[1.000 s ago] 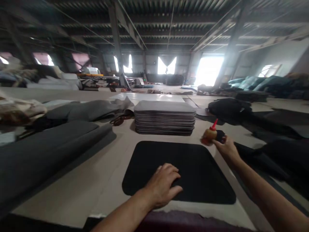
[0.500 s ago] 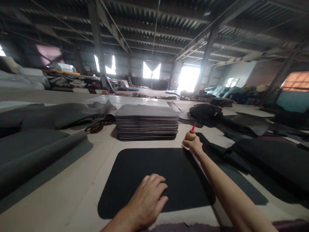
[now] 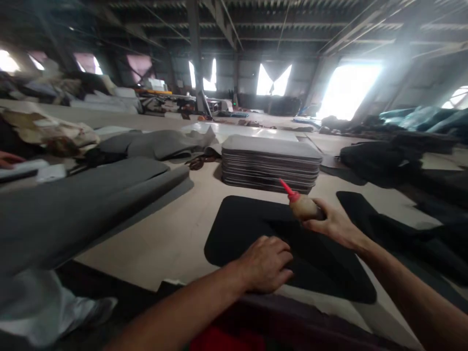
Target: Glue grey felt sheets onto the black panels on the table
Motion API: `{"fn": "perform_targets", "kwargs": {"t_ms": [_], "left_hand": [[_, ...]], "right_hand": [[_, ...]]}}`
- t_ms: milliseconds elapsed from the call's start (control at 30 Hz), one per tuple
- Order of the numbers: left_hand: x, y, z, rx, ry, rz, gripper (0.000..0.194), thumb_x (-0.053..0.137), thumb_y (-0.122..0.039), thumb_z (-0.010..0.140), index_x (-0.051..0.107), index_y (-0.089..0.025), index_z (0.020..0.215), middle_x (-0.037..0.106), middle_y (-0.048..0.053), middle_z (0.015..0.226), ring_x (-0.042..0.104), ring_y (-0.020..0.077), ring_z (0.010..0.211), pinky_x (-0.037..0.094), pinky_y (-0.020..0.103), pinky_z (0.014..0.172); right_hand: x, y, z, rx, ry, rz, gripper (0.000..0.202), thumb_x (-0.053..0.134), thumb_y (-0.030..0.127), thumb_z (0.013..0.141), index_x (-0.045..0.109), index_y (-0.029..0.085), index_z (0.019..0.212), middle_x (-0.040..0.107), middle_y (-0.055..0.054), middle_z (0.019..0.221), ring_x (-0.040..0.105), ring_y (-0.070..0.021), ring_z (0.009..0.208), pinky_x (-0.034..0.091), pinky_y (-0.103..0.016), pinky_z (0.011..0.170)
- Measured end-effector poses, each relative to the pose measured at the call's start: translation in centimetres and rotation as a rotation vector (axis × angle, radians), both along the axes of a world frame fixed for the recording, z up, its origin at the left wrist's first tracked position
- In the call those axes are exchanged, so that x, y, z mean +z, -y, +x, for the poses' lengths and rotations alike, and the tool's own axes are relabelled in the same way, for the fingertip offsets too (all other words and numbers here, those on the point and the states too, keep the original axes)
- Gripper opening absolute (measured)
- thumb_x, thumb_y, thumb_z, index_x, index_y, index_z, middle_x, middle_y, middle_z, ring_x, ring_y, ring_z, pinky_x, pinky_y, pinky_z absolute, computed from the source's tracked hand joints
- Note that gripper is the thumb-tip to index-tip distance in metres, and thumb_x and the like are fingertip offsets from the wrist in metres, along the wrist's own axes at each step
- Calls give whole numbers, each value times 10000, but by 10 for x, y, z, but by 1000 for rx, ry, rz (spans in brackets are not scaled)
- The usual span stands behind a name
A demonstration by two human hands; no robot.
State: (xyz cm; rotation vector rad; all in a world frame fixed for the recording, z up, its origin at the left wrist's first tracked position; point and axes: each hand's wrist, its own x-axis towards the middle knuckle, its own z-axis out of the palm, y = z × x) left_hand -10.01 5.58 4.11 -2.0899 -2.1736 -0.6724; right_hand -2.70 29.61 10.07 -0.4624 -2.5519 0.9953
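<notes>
we log the site as a workshop, factory-like in scale. overhead, we note a ribbed roof point(image 3: 252, 13) with exposed beams point(image 3: 354, 27) and a bare pillar point(image 3: 193, 48); at the far wall point(image 3: 244, 73), partly covered windows point(image 3: 263, 84) and a glaring opening point(image 3: 351, 90). a broad worktable point(image 3: 164, 234) carries a stack of matching round-cornered sheets point(image 3: 270, 168), dark folded material point(image 3: 91, 209) at left and rumpled dark material point(image 3: 376, 158) at right. on its near side we record one black sheet point(image 3: 237, 229) and, above it, a red-tipped bottle point(image 3: 303, 207).

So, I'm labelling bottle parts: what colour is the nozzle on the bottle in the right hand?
Red; the nozzle shows best in the head view.
</notes>
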Motion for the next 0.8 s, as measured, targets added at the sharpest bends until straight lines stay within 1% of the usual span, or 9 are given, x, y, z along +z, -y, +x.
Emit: {"fn": "perform_targets", "kwargs": {"t_ms": [67,133,267,333,367,467,533,667,800], "left_hand": [[0,1,0,-23,-15,-15,376,610,-422,919,635,-172,1198,618,83,1287,558,252,1182,447,402,1000],[1,1,1,-44,-30,-39,438,592,-459,923,620,-154,1237,600,106,1327,564,265,1192,441,409,1032],[1,2,1,-67,-33,-44,476,538,-480,948,599,-136,1272,571,128,1370,523,278,1275,387,398,1122],[0,2,1,-63,-30,-59,487,535,-472,948,588,-129,1289,558,126,1389,503,280,1299,403,383,1113],[0,2,2,-62,-31,-70,495,533,-467,948,580,-121,1300,550,127,1399,495,282,1306,407,382,1111],[1,2,2,-69,-50,-67,489,513,-454,958,587,-102,1291,565,129,1377,491,287,1303,388,397,1128],[4,2,2,-75,-74,-62,480,516,-455,953,610,-101,1264,585,137,1346,492,298,1296,375,414,1135],[7,1,1,-85,-68,-130,473,483,-449,957,598,-127,1283,598,146,1329,530,308,1258,388,444,1117],[7,0,0,-108,-41,-192,478,441,-441,971,574,-123,1302,619,152,1298,569,304,1214,403,448,1098]], "right_hand": [[8,23,5,137,63,-7,654,744,393,692,528,242,1291,666,-38,1105,639,-262,994,506,-338,866],[15,42,7,169,85,12,612,734,422,712,507,238,1251,648,-46,1124,624,-260,1011,498,-325,847],[22,69,3,208,104,70,566,762,441,670,502,232,1127,623,-22,981,603,-226,861,486,-294,702],[24,79,-1,278,97,30,548,766,431,665,515,239,1112,607,4,921,581,-200,805,471,-278,669],[25,84,-4,312,92,-13,526,750,435,689,523,239,1121,604,9,908,576,-192,794,469,-274,666],[25,98,-14,369,58,-126,495,682,464,775,530,237,1188,606,1,938,582,-188,815,477,-277,692],[22,106,-21,396,30,-151,510,674,487,781,528,229,1196,601,-4,942,583,-189,813,480,-284,696],[15,118,-32,500,13,-124,471,692,483,767,546,218,1127,590,-12,943,568,-194,809,470,-303,705],[11,124,-37,550,-31,-51,360,673,436,811,554,221,1075,587,-16,968,561,-197,855,454,-319,752]]}}
